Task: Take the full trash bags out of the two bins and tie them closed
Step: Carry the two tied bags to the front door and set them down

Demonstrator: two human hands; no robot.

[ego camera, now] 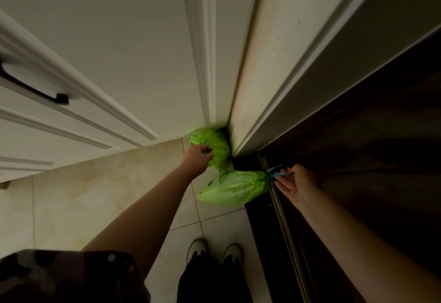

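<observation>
**Trash bags cinched and down by the door, both hands at the drawstrings**

Trash bags, two of them and both bright green, are out of the bins. The far bag sits on the tiled floor, tucked into the corner where the white cabinet meets the door frame. The near bag lies just beside it at the edge of the dark doorway, its neck gathered tight toward the right.

The left hand is curled over the top of the far bag, holding its bluish drawstring. The right hand pinches the blue drawstring of the near bag between fingertips, its other fingers loosely spread.

Judged from this, the task is at its close: both necks look drawn shut. The next move calls for either a last tug on each knot or simply letting go.

Whether either knot is fully tied cannot be told; the cords are small and blurred. No bins are in view. The space past the doorway is too dark to read, and the cabinet's black handle is cut off at the left edge.
</observation>
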